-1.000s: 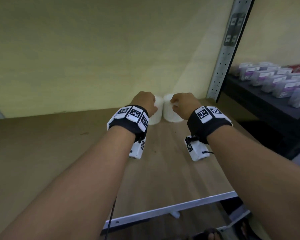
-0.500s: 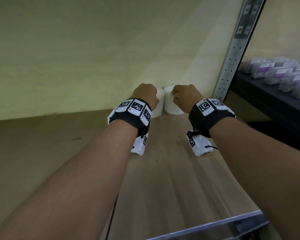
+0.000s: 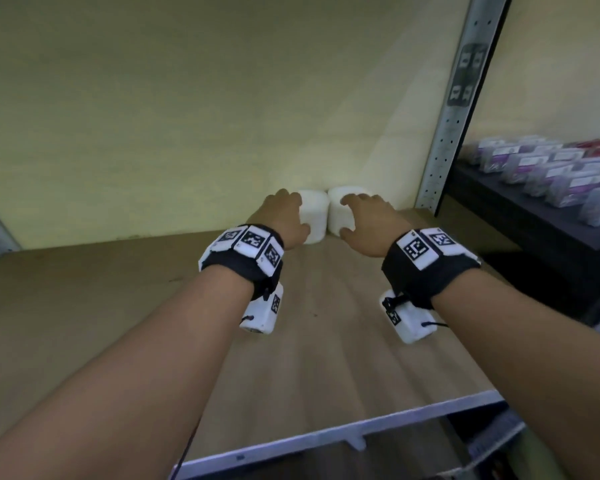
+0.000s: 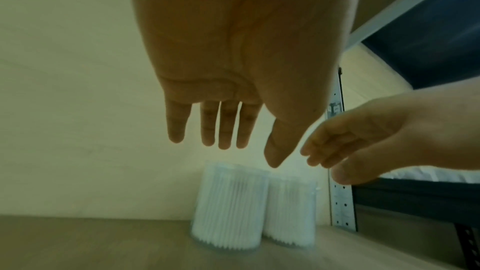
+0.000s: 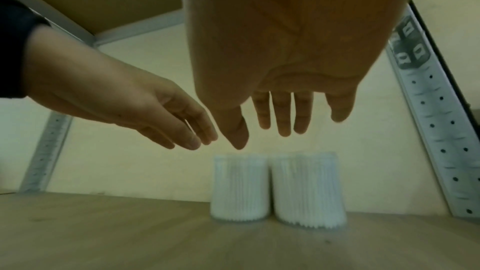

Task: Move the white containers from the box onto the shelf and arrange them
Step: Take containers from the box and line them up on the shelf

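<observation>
2 containers, left one (image 3: 313, 216) & right one (image 3: 340, 212), side by side at far right of shelf (image 3: 326, 358), against back wall (image 3: 187, 98); upright post (image 3: 444, 143) just right.

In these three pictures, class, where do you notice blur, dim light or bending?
Head view: the shelf edge smears and the upright post leans. Both wrist views: dim and greenish, palms dark, the containers soft-edged.
</observation>
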`<state>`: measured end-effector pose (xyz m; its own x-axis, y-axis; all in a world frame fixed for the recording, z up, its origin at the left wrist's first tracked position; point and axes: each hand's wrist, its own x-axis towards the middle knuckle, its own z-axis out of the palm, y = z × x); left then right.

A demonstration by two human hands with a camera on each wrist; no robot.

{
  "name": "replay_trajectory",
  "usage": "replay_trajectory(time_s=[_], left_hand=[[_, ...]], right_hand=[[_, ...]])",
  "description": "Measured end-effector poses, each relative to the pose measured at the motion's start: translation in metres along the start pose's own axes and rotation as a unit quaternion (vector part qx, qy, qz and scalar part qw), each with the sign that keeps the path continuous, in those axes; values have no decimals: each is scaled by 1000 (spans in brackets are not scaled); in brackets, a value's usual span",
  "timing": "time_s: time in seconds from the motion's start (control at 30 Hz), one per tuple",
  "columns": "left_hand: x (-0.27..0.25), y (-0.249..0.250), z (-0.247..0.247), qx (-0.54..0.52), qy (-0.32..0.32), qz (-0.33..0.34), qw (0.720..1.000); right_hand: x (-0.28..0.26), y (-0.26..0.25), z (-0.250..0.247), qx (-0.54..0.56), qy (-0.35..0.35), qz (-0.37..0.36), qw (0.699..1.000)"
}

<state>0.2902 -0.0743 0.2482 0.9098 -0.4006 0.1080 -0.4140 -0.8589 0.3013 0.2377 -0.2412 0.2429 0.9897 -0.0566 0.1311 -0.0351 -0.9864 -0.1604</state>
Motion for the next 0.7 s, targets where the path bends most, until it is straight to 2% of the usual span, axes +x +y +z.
replay_trajectory(time_s=[0.2,0.43,0.7], left_hand=[[-73,-2,-12,-13,-13,-6,1000],[-168,1,-15,-6,3,-15,1000],[-276,-11,-11,-44,-12,-38,998]], right_hand=[[-70,-18,-14,6,10,-4,1000],[-150,-55,-20,45,6,-34,998],[-228,-93,-2,71,-39,-74,994]])
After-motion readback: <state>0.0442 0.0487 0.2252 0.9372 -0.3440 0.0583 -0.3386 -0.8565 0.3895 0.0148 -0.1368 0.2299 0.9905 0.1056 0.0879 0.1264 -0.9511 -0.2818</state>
